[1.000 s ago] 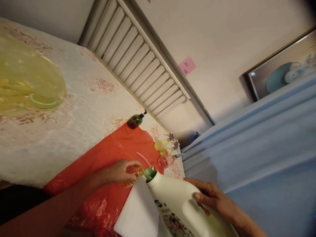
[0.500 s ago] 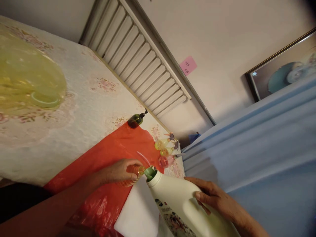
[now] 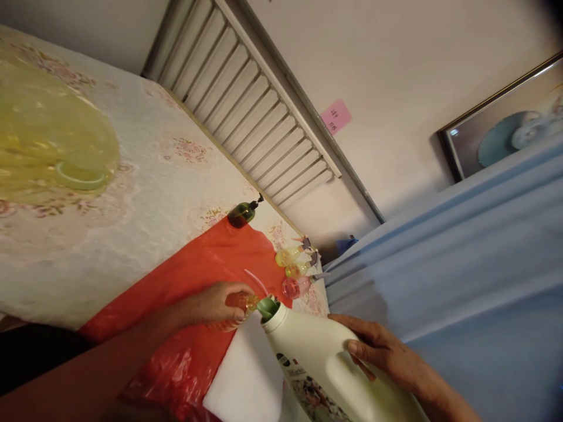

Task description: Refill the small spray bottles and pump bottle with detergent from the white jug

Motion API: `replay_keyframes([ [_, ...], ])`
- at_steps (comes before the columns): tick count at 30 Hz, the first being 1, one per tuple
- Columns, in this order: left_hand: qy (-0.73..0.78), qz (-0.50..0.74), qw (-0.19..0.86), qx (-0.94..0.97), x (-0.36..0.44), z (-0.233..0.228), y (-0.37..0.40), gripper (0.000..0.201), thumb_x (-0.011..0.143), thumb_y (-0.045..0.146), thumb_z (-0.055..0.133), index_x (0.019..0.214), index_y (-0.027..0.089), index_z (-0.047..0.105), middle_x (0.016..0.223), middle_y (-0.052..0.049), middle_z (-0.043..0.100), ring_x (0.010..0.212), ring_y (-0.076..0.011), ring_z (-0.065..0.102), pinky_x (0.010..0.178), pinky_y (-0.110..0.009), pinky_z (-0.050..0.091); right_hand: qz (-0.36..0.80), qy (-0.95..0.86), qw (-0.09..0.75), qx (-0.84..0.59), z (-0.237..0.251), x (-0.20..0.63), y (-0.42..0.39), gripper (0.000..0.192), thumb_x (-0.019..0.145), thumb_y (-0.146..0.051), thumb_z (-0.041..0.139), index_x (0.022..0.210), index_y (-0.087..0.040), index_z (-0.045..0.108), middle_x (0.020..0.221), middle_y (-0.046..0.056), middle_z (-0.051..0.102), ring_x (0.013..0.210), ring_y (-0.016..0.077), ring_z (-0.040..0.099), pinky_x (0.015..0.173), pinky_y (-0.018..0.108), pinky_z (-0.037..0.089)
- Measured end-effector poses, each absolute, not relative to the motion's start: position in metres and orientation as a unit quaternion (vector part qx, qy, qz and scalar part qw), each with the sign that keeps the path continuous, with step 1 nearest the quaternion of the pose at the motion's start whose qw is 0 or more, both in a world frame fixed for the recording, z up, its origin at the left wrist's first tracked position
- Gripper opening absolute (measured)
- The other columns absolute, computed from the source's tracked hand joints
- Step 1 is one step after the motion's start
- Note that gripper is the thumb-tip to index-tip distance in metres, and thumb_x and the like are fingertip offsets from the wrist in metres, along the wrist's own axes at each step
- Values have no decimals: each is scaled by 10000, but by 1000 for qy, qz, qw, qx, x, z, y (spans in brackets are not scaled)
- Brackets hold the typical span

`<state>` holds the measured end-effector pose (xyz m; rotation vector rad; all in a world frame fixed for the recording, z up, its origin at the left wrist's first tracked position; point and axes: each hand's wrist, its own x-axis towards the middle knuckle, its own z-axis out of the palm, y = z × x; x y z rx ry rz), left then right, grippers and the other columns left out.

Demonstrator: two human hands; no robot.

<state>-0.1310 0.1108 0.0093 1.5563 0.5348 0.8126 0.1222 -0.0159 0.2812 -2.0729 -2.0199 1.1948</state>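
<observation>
Holding cream-white jug (image 3: 328,372) tipped, mouth down, at the neck of small transparent bottle (image 3: 252,302). Slanting along jug's long axis from mouth near centre of the rolled view to base cut off at bottom edge. Sitting with green pouring spout (image 3: 267,309) right at bottle neck; not showing clearly whether touching or just beside. Not making out any stream.

Holding bottle roughly upright, judging by the bottles standing nearby: neck toward spout, body running back beneath left hand (image 3: 222,303). Crossing the two long axes at the neck, apparently the key relation.

Wrapping left thumb and fingers around bottle just below neck, pressing in from both sides; partly hiding far fingers. Placing left hand nearer to spout, just beside it. Curling right hand (image 3: 373,349) around jug's handle, thumb on near side; sitting back from spout, well apart from left hand.

Noting white block (image 3: 246,369) between left hand and jug in view, red plastic sheet (image 3: 211,258) behind, pale thin tube (image 3: 255,281) near spout. Farther out, seeing two yellow-tinted bottles (image 3: 287,257), pink bottle (image 3: 295,287), dark green pump bottle (image 3: 241,215) by sheet's corner, floral tablecloth (image 3: 153,205) underneath.
</observation>
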Motion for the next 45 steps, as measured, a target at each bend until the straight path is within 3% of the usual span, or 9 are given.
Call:
replay_keyframes([
  [14,227,361,612,666,-132,12,110,491,694,212,660,1183,204,693,1175,-11,752,1145,-286,659,977,-334,500,385,-640,10,-666,280,128,-16,688,894,-627,604,1410,-172,588,780,26,582,595,117,445,487,209,376],
  [24,232,349,617,666,-133,13,110,474,695,240,654,1166,212,699,1148,-22,763,1162,-290,654,954,-330,508,367,-640,4,-675,283,122,-15,736,863,-674,601,1400,-170,603,811,49,646,580,121,480,479,211,400],
  [34,233,350,619,663,-133,15,108,467,687,229,665,1153,222,701,1164,-21,757,1144,-292,662,964,-358,507,387,-638,3,-666,280,126,-14,692,902,-624,595,1416,-161,577,747,4,540,575,106,427,479,207,368],
  [45,225,359,626,654,-131,13,108,473,685,222,673,1156,183,705,1100,-20,767,1090,-297,670,914,-327,514,379,-643,-6,-666,282,124,-13,720,884,-657,592,1397,-152,590,748,5,527,580,109,428,472,206,366],
])
